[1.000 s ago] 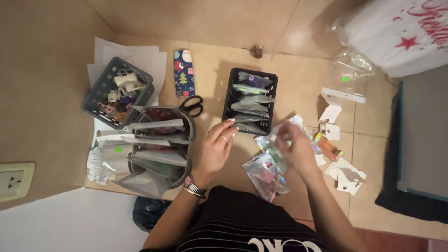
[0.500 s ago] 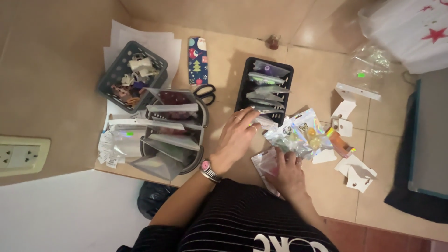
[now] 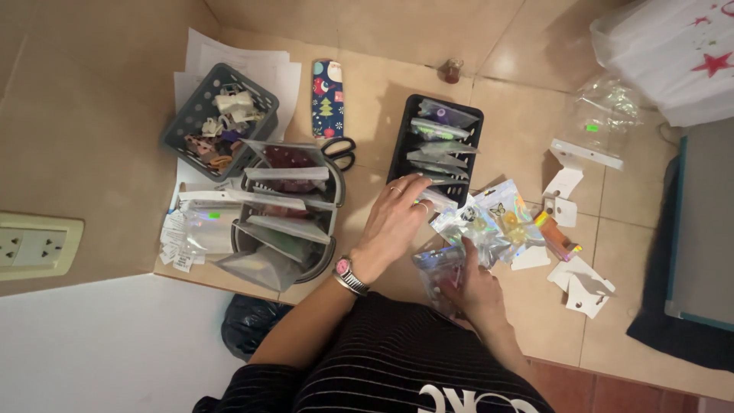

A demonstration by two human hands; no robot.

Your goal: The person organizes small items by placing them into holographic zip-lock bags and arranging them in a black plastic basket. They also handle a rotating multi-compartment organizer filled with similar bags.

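A: What can you not see well here?

B: The palm of the right hand (image 3: 478, 287) is turned down, so its fingertips are hidden under the shiny packets. The person's body is cut off at the lower edge, and what is inside each small packet is too small to tell.

A: Where are the packets compared with the fingers?

B: A loose pile of holographic packets (image 3: 489, 226) lies on the tan surface (image 3: 382, 92), just to the right of the black tray (image 3: 405, 145). One clear packet (image 3: 437, 266) is directly under the right hand, whose fingers rest on top of it. The left hand (image 3: 391, 222) is beside the pile, with its fingertips at the near corner of the tray, touching a white packet (image 3: 440, 200) that sticks out there.

A: And how are the fingers, open or closed?

B: The left fingers (image 3: 409, 190) are stretched out and slightly spread, lying on the packet at the tray corner and not curled around anything. The right fingers are bent a little and press the clear packet down. If they really pinch it, I cannot tell.

A: What else is near?

B: A grey round organizer (image 3: 325, 229) with packets stands left of the left hand, and black scissors (image 3: 338, 151) lie behind it.
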